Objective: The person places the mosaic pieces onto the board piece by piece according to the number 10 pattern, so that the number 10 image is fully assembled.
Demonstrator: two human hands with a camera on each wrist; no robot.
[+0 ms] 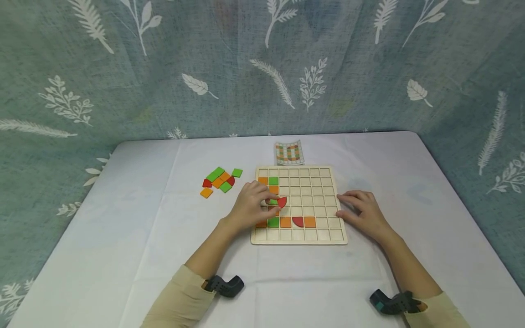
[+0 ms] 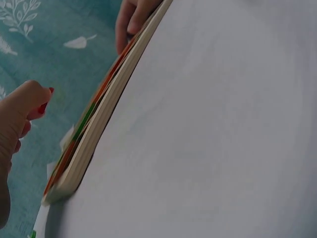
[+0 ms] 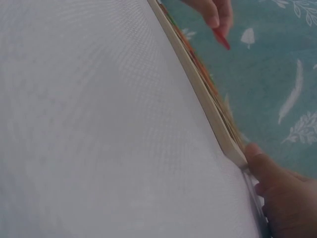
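My left hand (image 1: 249, 205) pinches a red quarter-circle tile (image 1: 282, 202) between thumb and fingertips, over the left half of a wooden grid board (image 1: 316, 200). In the right wrist view that red tile (image 3: 221, 38) is raised above the board's surface. Orange, green and red tiles fill cells down the board's left columns, partly hidden by this hand. A lower row continues with an orange tile (image 1: 285, 222), a red quarter-circle (image 1: 298, 222) and another orange tile (image 1: 310, 222). My right hand (image 1: 362, 213) touches the board's right edge with thumb and fingertips, fingers loosely extended.
Left of the board lies a loose cluster of green, orange and red tiles, among them a green tile (image 1: 237, 173) and an orange tile (image 1: 206, 192). A pattern card (image 1: 289, 153) lies behind the board. White cloth (image 1: 197, 218) covers the table; a patterned curtain (image 1: 229, 100) hangs behind.
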